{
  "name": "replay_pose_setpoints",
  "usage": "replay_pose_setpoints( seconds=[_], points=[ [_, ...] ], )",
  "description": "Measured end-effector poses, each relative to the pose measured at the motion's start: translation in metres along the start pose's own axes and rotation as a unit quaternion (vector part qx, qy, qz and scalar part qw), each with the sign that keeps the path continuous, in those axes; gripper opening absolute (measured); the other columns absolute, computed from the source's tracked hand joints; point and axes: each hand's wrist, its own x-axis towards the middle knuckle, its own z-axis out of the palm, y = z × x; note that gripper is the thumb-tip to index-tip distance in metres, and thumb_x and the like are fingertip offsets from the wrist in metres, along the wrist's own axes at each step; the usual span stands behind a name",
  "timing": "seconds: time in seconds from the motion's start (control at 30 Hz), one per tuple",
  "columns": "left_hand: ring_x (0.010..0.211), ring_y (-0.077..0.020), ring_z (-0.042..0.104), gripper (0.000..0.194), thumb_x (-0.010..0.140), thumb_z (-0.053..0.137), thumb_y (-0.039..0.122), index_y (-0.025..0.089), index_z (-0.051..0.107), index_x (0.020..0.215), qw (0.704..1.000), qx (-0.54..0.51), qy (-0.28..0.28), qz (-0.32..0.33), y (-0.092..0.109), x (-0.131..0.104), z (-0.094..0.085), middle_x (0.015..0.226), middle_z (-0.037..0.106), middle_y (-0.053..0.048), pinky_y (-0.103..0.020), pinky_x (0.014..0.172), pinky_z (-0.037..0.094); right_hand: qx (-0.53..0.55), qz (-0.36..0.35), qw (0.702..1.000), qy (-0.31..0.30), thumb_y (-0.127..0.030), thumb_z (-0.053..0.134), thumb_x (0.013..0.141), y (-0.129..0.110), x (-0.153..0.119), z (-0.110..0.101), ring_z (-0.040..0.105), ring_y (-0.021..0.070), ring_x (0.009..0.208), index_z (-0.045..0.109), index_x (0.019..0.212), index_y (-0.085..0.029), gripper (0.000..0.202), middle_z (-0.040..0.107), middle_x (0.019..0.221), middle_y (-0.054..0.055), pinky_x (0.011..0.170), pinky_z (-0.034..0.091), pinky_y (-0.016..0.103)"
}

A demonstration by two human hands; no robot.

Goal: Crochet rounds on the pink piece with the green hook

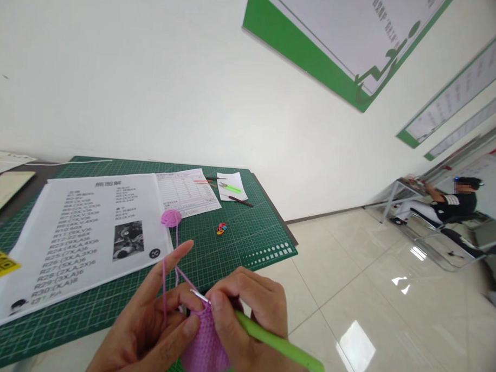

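Observation:
Between my two hands is a pink crocheted piece (206, 347), its upper edge toward the mat. My left hand (153, 324) pinches its left side with thumb and fingers, while the raised index finger carries a strand of pink yarn (164, 286). My right hand (252, 308) grips a crochet hook (281, 345) with a thick light green handle. The hook's metal tip lies at the top edge of the piece, touching the yarn there. From the left hand the strand runs up to a small pink yarn ball (171, 218) resting on the printed sheet.
A green cutting mat (229, 250) covers the table. On it lie a printed pattern sheet (88, 202), a form (191, 192), light green snips (231, 188) on white paper and several coloured stitch markers (221, 228). Far right, a person (454, 201) sits at another table.

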Motion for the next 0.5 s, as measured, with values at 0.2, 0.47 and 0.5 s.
replay_pose_setpoints(
  seconds=[0.2,0.47,0.5],
  points=[
    [0.05,-0.0129,0.052,0.084,0.06,0.088,0.028,0.042,0.051,0.134,0.999,-0.022,0.003,-0.029,-0.001,-0.002,0.0,0.064,0.07,0.004,-0.021,0.048,0.044,0.033,0.03,0.999,-0.014,-0.023,0.051,0.09,0.002,-0.002,-0.006,0.055,0.0101,0.051,0.068,0.069,-0.017,0.027,0.063,0.059,0.002,0.049,0.042,0.023],
    [0.052,-0.0114,0.055,0.084,0.067,0.084,0.027,0.046,0.044,0.138,0.999,-0.028,-0.024,-0.031,-0.001,-0.004,-0.005,0.068,0.07,0.005,-0.019,0.051,0.044,0.04,0.067,0.994,-0.071,-0.02,0.056,0.085,-0.005,0.005,-0.012,0.049,0.0062,0.049,0.066,0.065,-0.015,0.023,0.057,0.055,-0.002,0.047,0.038,0.018],
    [0.052,-0.0115,0.054,0.084,0.067,0.084,0.028,0.046,0.043,0.139,0.999,-0.026,-0.027,-0.031,-0.001,-0.004,-0.006,0.068,0.07,0.005,-0.019,0.05,0.044,0.033,0.066,0.995,-0.072,-0.019,0.055,0.085,-0.006,0.005,-0.012,0.047,0.006,0.048,0.065,0.063,-0.015,0.025,0.055,0.054,-0.002,0.046,0.037,0.018]
  ],
)
